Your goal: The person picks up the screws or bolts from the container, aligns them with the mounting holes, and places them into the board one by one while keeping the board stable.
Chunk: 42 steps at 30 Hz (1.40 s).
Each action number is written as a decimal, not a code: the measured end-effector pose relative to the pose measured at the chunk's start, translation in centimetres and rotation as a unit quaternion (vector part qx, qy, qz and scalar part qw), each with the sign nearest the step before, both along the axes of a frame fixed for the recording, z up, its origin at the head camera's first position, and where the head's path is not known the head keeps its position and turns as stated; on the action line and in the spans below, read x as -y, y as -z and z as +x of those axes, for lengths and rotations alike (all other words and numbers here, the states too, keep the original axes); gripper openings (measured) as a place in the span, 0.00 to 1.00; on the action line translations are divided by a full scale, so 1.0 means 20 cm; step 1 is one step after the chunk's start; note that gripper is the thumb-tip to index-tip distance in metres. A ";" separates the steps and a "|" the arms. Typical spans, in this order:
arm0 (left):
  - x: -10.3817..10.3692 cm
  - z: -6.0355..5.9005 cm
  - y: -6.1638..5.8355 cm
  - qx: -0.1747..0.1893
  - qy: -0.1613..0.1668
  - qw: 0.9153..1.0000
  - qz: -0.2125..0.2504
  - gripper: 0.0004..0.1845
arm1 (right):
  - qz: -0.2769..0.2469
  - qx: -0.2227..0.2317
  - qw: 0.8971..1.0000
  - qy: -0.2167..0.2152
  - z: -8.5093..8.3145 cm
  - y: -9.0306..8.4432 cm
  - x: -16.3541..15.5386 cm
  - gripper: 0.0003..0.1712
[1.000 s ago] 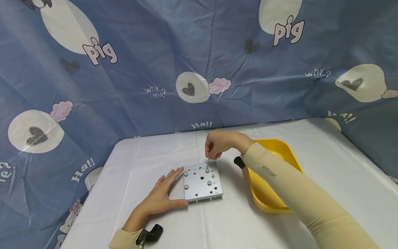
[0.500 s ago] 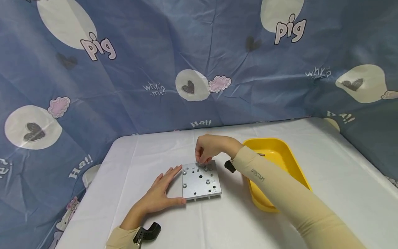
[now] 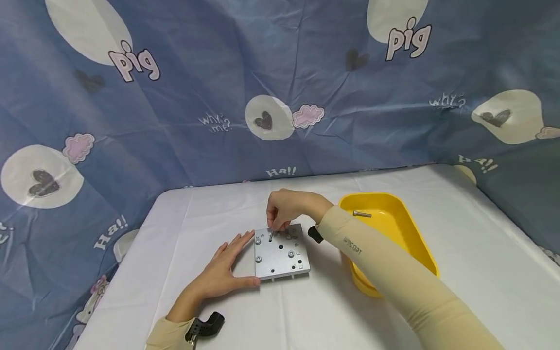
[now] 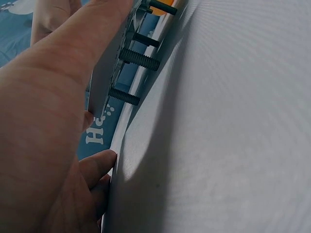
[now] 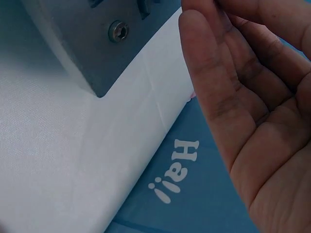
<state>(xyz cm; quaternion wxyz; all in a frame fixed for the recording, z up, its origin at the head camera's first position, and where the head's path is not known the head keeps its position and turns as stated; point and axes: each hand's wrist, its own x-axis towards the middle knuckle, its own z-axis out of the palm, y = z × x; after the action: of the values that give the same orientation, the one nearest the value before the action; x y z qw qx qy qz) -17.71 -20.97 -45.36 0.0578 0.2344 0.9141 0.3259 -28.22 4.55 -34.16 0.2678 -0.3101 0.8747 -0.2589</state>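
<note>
A square silver metal plate [image 3: 280, 257] with holes and several socket head screws stands on the table, raised on screw shanks; threaded ends [image 4: 140, 59] stick out beneath it in the left wrist view. My left hand [image 3: 220, 274] lies along its left side, fingers fairly straight, index fingertip at the back corner and thumb at the front corner. Over the back of the plate my right hand [image 3: 284, 209] points down and pinches a thin screw [image 3: 271, 235], its lower end at a hole in the plate. In the right wrist view that screw is out of sight.
To the right stands a yellow tray [image 3: 420, 243], partly covered by the right forearm, with a long screw [image 3: 362, 214] in it. A white cloth [image 3: 218, 204] covers the table; a blue printed curtain [image 3: 197, 87] hangs behind.
My right hand has moved left across the back of the plate with the screw, from beside a seated screw to a hole. The screw in the tray has come into view. My left hand stays put.
</note>
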 end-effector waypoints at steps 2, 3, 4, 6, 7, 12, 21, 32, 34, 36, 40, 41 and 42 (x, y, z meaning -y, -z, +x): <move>0.00 0.01 0.01 0.004 -0.001 1.000 0.001 0.65 | -0.001 -0.002 1.000 -0.004 0.00 0.01 0.01 0.07; 0.00 0.01 0.01 0.007 -0.001 1.000 0.003 0.65 | -0.001 -0.003 1.000 -0.006 0.01 0.02 0.02 0.07; 0.00 0.01 0.01 0.009 0.000 1.000 0.004 0.65 | -0.001 -0.003 1.000 -0.007 0.01 0.02 0.02 0.07; 0.00 0.02 0.02 0.010 0.002 1.000 0.006 0.65 | 0.000 -0.002 1.000 -0.007 0.01 0.03 0.03 0.07; 0.00 0.02 0.02 0.009 0.003 1.000 0.006 0.65 | 0.001 -0.003 1.000 -0.006 0.02 0.03 0.03 0.08; 0.00 0.02 0.02 0.007 0.001 1.000 0.002 0.65 | 0.001 -0.008 1.000 -0.003 0.03 0.03 0.04 0.08; 0.00 0.03 0.02 0.016 0.001 1.000 0.002 0.65 | 0.003 -0.017 1.000 -0.011 0.05 0.02 0.06 0.06; 0.01 0.02 0.01 0.008 0.002 1.000 0.000 0.65 | 0.007 -0.002 1.000 -0.012 0.04 0.00 0.07 0.07; 0.01 0.02 0.00 0.011 0.002 1.000 0.001 0.65 | 0.009 -0.001 1.000 -0.011 0.04 0.00 0.07 0.07; 0.01 0.02 0.00 0.011 0.004 1.000 0.001 0.65 | 0.011 -0.001 1.000 -0.009 0.04 -0.01 0.06 0.07; -0.01 0.01 -0.01 0.012 0.004 1.000 0.003 0.65 | 0.008 0.000 1.000 -0.011 0.03 -0.02 0.06 0.07; -0.01 0.01 -0.01 0.011 0.005 1.000 0.003 0.65 | 0.007 0.001 1.000 -0.013 0.03 -0.03 0.06 0.06; -0.01 0.01 -0.02 0.010 0.003 1.000 0.001 0.65 | 0.007 0.001 1.000 -0.015 0.03 -0.03 0.06 0.06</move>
<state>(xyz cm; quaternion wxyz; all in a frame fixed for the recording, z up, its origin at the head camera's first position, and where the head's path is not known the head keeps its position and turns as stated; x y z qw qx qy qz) -17.53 -20.79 -45.05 0.0681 0.2343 0.9122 0.3291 -27.60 3.34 -33.53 0.2750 -0.3210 0.8713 -0.2496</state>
